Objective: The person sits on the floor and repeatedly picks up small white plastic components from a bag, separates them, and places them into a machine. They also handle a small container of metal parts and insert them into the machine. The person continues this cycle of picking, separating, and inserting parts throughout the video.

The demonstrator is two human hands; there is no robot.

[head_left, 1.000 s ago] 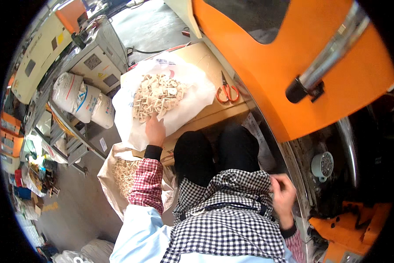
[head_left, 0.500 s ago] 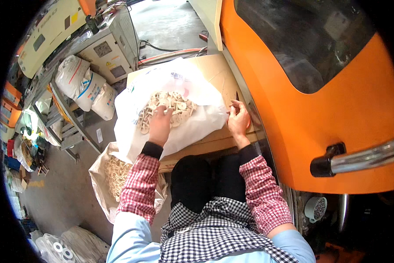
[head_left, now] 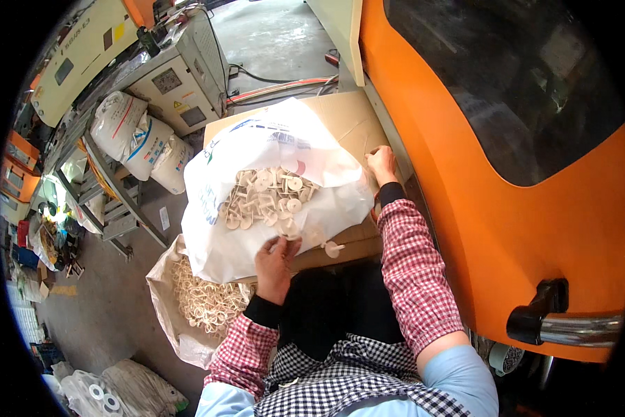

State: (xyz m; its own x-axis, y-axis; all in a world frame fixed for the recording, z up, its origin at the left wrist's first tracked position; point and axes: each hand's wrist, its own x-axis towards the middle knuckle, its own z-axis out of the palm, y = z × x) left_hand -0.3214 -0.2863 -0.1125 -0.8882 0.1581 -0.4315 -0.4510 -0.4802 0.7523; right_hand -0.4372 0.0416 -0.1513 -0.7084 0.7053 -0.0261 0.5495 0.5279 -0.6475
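Observation:
Beige disc-headed plastic parts with stems (head_left: 260, 198) lie heaped on a white plastic bag (head_left: 218, 254), which is spread over cardboard (head_left: 354, 118). At the bag's near edge, my left hand (head_left: 274, 271) has its fingers pinched at a pale disc part (head_left: 289, 228), its outline partly blurred. Just right of those fingers is a separate disc part (head_left: 333, 249), stem pointing sideways. My right hand (head_left: 382, 165) rests by the cardboard's right edge, fingers curled; what they hold, if anything, is hidden. Something orange-red (head_left: 376, 203) shows beside that wrist.
An open sack (head_left: 163, 278) of thin beige pieces stands on the floor at lower left. An orange machine (head_left: 465, 208) with a dark window and metal handle borders the right side. Filled white sacks (head_left: 142, 142) and a metal step frame (head_left: 121, 201) stand at left.
My left hand has drawn back from the heap to the bag's near edge. My right hand has moved slightly up and away. Loose disc parts now show near the edge.

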